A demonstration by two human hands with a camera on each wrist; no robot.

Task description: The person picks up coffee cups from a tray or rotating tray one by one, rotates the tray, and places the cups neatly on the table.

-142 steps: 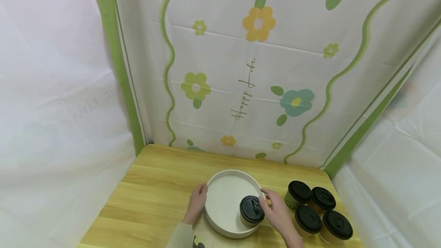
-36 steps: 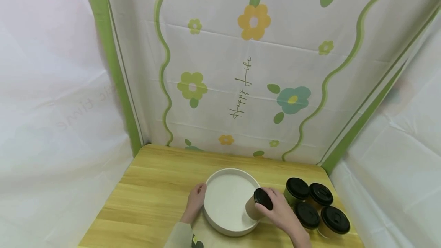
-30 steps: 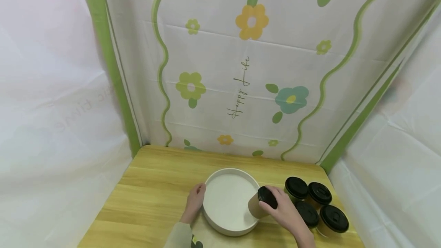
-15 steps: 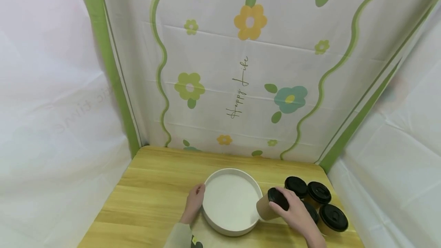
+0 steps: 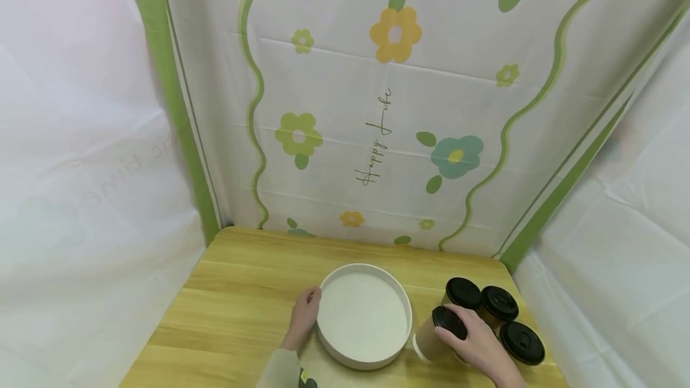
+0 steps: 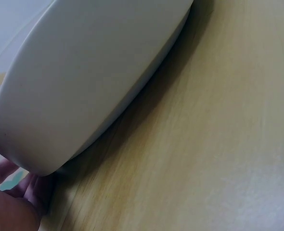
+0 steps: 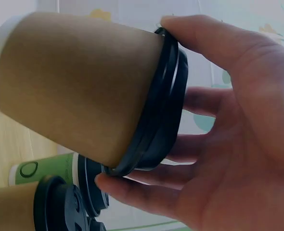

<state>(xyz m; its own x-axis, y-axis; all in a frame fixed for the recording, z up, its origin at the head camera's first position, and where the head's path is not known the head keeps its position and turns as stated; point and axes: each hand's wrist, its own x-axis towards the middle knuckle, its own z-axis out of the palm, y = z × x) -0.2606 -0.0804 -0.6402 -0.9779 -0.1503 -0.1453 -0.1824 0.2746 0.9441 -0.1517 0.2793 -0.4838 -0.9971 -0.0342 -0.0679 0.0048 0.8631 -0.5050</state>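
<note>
My right hand [image 5: 481, 343] holds a brown paper coffee cup [image 5: 429, 340] by its black lid. The cup is tilted, its base toward the tray, just right of the tray. In the right wrist view, the thumb and fingers are spread around the edge of the lid [image 7: 154, 108], the cup's brown side [image 7: 79, 82] facing the camera. My left hand [image 5: 304, 317] grips the left rim of a round white tray [image 5: 363, 316], which holds nothing. Its outer wall [image 6: 84, 82] fills much of the left wrist view, fingers [image 6: 33, 192] at its lower end.
Several lidded cups are grouped at the right: a green one [image 7: 48, 169], partly hidden, and brown ones such as the front right cup [image 5: 521, 343]. My right hand covers part of the group. A patterned cloth [image 5: 345, 106] hangs behind the wooden table [image 5: 242, 292].
Upright inside the tray at first, the cup has been gripped by its lid, lifted, tilted and carried right, out over the table. My left hand stays at the tray rim.
</note>
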